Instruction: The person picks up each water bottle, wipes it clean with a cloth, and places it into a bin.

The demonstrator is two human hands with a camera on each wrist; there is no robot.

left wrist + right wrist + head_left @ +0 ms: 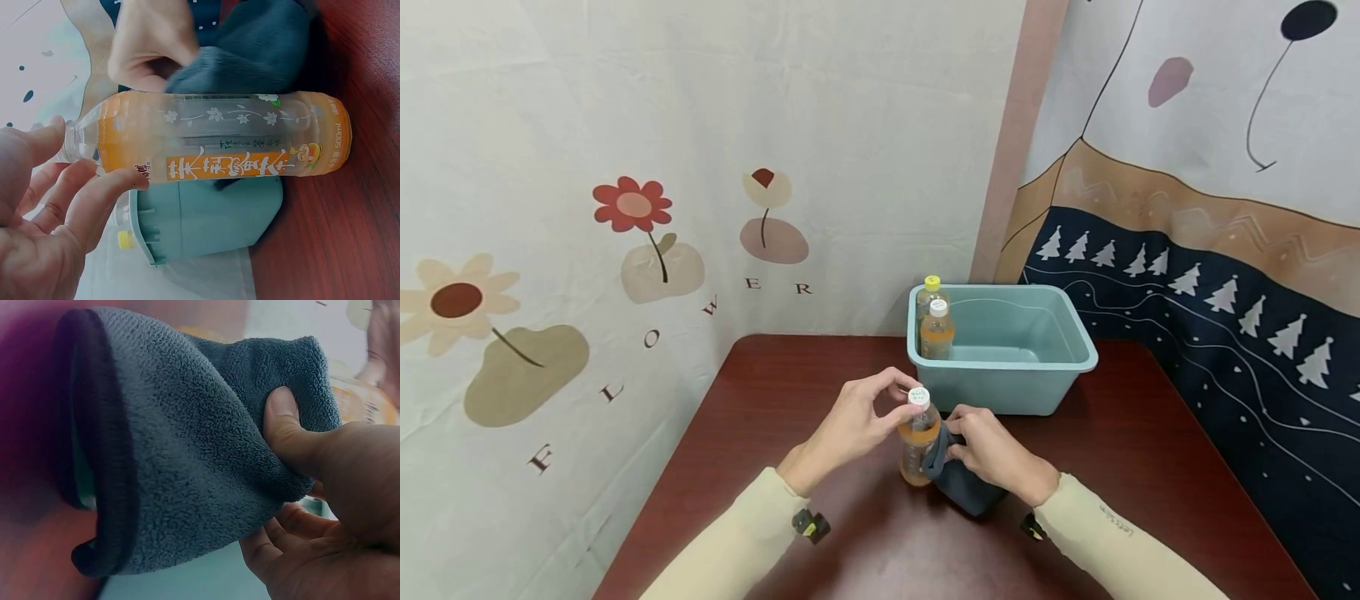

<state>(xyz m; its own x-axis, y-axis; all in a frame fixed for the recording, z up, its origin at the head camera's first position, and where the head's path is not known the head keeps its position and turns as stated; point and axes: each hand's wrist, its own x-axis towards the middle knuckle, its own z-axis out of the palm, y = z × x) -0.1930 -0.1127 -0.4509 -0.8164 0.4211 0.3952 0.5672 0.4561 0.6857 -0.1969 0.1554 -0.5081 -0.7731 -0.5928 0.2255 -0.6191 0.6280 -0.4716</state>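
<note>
A clear plastic drink bottle (916,450) with an orange label and white cap stands upright on the table. My left hand (859,417) pinches it at the cap and neck, as the left wrist view shows with the hand (56,206) beside the bottle neck (74,140). In my right hand (994,448) a dark grey-blue cloth (966,483) is gripped against the bottle's right side. The right wrist view shows the thumb (284,419) pressing on the folded cloth (181,444), whose hemmed edge hangs loose. Part of the bottle is hidden behind the cloth.
A light teal plastic tub (1000,390) stands behind the hands on the dark red table (790,367). Inside its left end are a yellow-capped bottle (932,285) and a white-capped bottle (937,337). Printed fabric walls (865,100) rise behind the table and along its right side.
</note>
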